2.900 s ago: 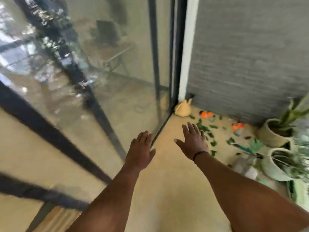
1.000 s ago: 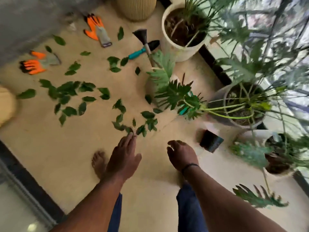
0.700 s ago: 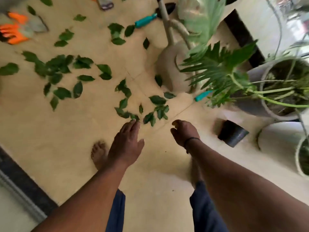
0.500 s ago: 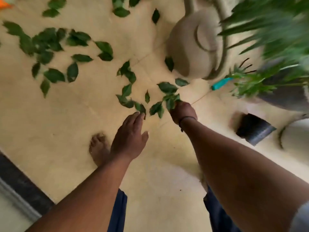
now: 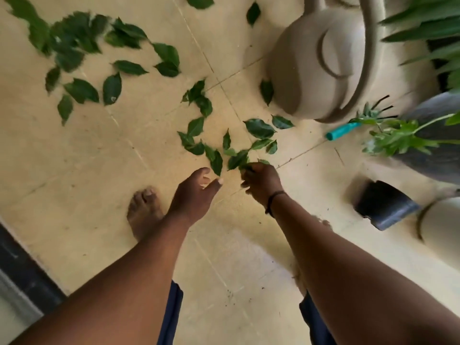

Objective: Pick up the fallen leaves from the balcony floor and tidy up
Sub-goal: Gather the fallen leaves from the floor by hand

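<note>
One bare foot [image 5: 145, 210] nearest, then two hands: left hand [image 5: 194, 195] loose, fingers relaxed, holding nothing; right hand [image 5: 261, 183] pinching a leaf [image 5: 237, 159]. Roughly thirty leaves [image 5: 112, 88] scattered further out (blurry, can't count exactly). One black pot [image 5: 384, 205] right, one watering can [image 5: 316, 63] far right.

We see dark green leaves [image 5: 82, 89] scattered on a pale yellow-beige floor [image 5: 74, 170] crossed by thin tile lines. The watering can [image 5: 311, 66] is plain taupe, the tool handle [image 5: 342, 131] teal, the small pot [image 5: 384, 204] black. A black band [image 5: 273, 201] circles the right wrist, and the trousers [image 5: 171, 317] are navy.
</note>
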